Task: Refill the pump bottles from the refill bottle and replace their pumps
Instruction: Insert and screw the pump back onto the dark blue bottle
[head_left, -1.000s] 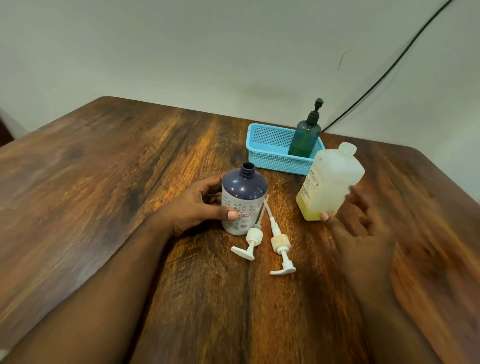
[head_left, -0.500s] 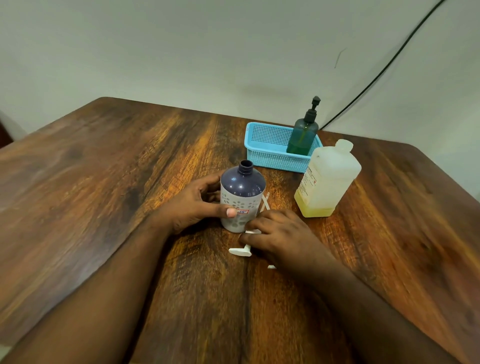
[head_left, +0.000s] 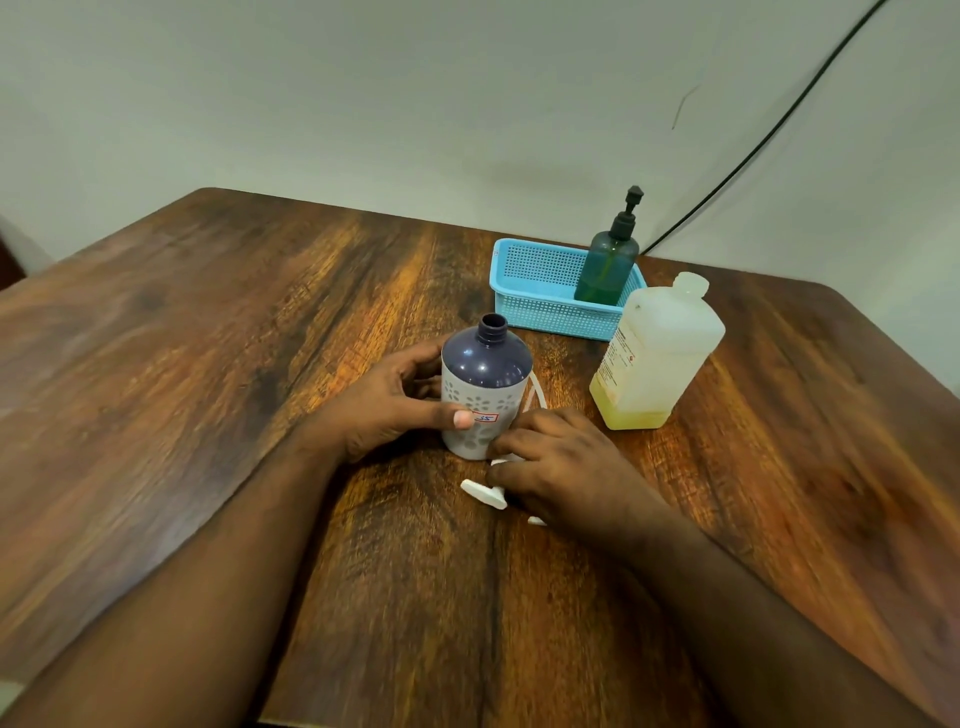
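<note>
A navy-and-white pump bottle (head_left: 483, 389) stands open-necked on the table, and my left hand (head_left: 387, 402) grips its side. Two white pumps lie just in front of it; my right hand (head_left: 558, 465) covers them, fingers curled down on the nearer white pump (head_left: 484, 493), whose head sticks out to the left. The translucent refill bottle (head_left: 657, 353), capped, with a little yellow liquid at the bottom, stands to the right. A green pump bottle (head_left: 608, 270) with a black pump stands in the blue basket (head_left: 535, 291).
The wooden table (head_left: 208, 389) has its far edge against a pale wall. A black cable (head_left: 769, 135) runs up the wall behind the basket. The table's right edge lies close to the refill bottle.
My right hand left the refill bottle, swung left and came down onto the white pumps in front of the navy bottle. My left hand stayed on the bottle.
</note>
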